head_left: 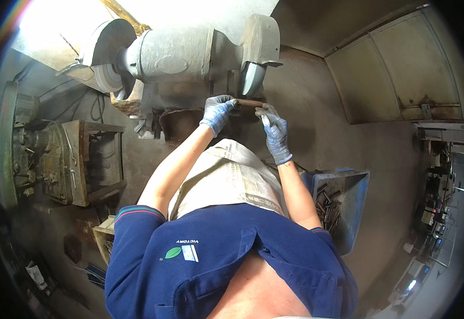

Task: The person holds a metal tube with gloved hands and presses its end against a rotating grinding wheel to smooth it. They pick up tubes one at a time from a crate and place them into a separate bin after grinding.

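Note:
Both my hands wear blue-and-white gloves and hold a short brown metal rod [249, 103] level between them. My left hand [217, 113] pinches its left end; my right hand [275, 133] has fingers closed round the right end. Just above the rod is the right grinding wheel [252, 78] of a grey bench grinder [176, 56]. Whether rod and wheel touch I cannot tell. The grinder's left wheel [107, 77] sits beneath its own guard, away from my hands. Newspaper [226, 178] covers my lap.
To my right stands a blue bin [355, 204] with several metal rods [327, 210] inside. A pale crate [103, 237] is at my left side. Further left is a rusty machine on a metal frame [80, 159]. Large metal doors [402, 72] line the right wall.

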{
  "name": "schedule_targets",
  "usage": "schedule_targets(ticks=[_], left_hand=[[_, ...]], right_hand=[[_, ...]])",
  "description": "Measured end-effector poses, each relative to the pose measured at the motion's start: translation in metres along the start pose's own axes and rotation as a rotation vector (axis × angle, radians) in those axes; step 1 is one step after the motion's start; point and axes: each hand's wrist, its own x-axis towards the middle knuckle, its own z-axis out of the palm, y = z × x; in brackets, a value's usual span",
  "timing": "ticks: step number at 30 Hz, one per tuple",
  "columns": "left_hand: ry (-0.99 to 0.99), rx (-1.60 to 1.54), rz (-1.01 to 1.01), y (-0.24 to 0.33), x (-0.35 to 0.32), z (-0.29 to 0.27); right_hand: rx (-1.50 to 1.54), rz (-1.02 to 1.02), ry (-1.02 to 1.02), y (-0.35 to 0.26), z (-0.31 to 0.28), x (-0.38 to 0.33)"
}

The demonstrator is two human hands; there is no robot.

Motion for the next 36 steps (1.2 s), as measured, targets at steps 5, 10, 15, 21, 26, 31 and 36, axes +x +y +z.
schedule_targets(ticks=[5,10,15,21,26,31,36], left_hand=[[0.04,-0.047,-0.031,-0.01,0.023,0.006],[0.086,-0.006,-0.066,-0.007,0.024,0.004],[0.148,0.008,-0.092,0.009,0.013,-0.004],[0.19,0.149,-0.015,0.0,0.019,-0.036],[0.098,0.079,0.177,-0.002,-0.005,-0.035],[0.008,0.12,0.202,0.021,-0.073,-0.011],[-0.128,0.188,0.391,0.005,-0.091,-0.005]], right_hand=[[0.005,0.051,-0.005,0.013,-0.01,0.014],[0.09,0.069,0.052,0.019,-0.001,0.017],[0.1,0.046,0.007,0.017,0.014,0.02],[0.264,0.138,-0.061,0.022,0.035,0.02],[0.341,0.071,-0.05,0.007,0.036,0.005],[0.025,-0.178,-0.017,-0.055,0.015,-0.036],[-0.209,-0.322,0.076,-0.086,0.003,-0.069]])
